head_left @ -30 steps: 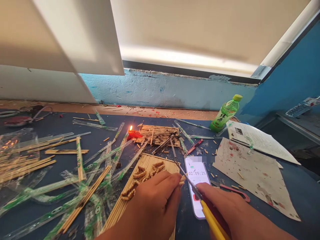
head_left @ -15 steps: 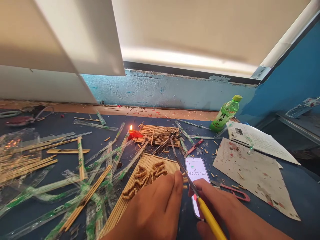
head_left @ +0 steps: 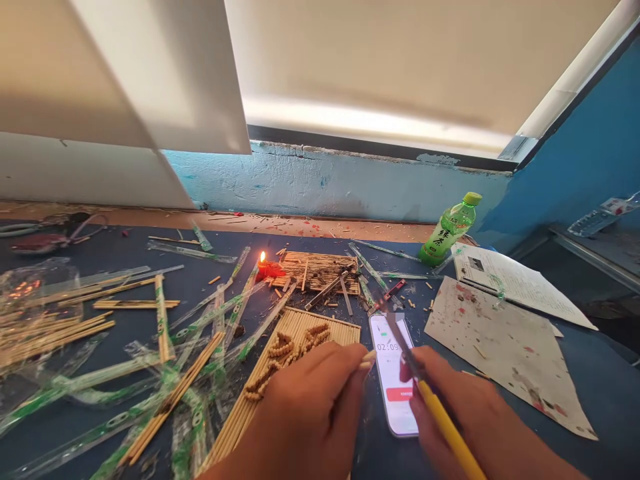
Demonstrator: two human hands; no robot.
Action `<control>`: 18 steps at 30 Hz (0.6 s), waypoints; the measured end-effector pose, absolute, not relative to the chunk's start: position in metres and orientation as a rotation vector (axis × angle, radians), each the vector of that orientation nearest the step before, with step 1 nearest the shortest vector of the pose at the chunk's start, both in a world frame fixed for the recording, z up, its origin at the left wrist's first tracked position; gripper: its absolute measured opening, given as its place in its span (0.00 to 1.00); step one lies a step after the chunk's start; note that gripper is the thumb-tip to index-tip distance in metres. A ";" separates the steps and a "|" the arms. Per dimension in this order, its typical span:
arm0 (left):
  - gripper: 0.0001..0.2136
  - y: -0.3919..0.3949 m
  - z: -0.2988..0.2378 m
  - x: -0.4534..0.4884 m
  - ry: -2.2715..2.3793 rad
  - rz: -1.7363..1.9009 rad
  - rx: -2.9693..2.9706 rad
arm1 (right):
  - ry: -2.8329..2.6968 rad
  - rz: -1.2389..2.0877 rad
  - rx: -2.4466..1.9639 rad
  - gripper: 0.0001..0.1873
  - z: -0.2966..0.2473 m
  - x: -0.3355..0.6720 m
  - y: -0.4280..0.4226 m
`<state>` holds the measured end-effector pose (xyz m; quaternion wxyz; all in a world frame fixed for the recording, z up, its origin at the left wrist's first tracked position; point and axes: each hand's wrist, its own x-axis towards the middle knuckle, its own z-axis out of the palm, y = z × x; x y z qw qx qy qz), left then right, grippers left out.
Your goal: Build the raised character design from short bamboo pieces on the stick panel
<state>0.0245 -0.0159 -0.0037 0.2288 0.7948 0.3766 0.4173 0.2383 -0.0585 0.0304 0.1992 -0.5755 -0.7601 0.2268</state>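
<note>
Left hand pinches a short stick at its fingertips, the stub poking out rightward and a little up, just over the near right corner of the mat. Right hand is closed round the yellow-handled scissors, whose long axis runs up and left over the phone on the worktop. Stick lies just left of the blades, apart from them; the blade tips are blurred, so open or closed can't be told.
</note>
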 end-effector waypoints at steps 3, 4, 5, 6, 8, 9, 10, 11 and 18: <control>0.15 -0.010 0.007 0.027 1.078 0.884 1.762 | -2.176 0.468 -1.726 0.13 0.028 0.267 -0.046; 0.17 -0.008 0.009 0.027 1.078 0.802 1.593 | -2.160 0.384 -1.813 0.17 0.026 0.279 -0.039; 0.18 -0.005 0.011 0.028 1.062 0.744 1.431 | -2.152 0.294 -1.895 0.20 0.022 0.293 -0.032; 0.18 -0.002 0.012 0.028 1.027 0.702 1.283 | -2.147 0.207 -1.953 0.22 0.018 0.308 -0.023; 0.16 0.003 0.011 0.026 0.937 0.646 1.029 | -2.160 0.114 -2.127 0.24 0.008 0.339 -0.007; 0.15 0.005 0.011 0.025 0.894 0.631 0.927 | -2.151 0.094 -2.221 0.25 0.003 0.354 0.000; 0.14 0.007 0.010 0.024 0.860 0.620 0.844 | -2.138 0.081 -2.285 0.25 -0.002 0.368 0.006; 0.14 0.009 0.010 0.023 0.838 0.621 0.778 | -2.121 0.075 -2.341 0.27 -0.006 0.381 0.011; 0.13 0.019 0.009 0.016 0.831 0.694 0.689 | -2.085 0.147 -2.445 0.22 -0.003 0.405 0.019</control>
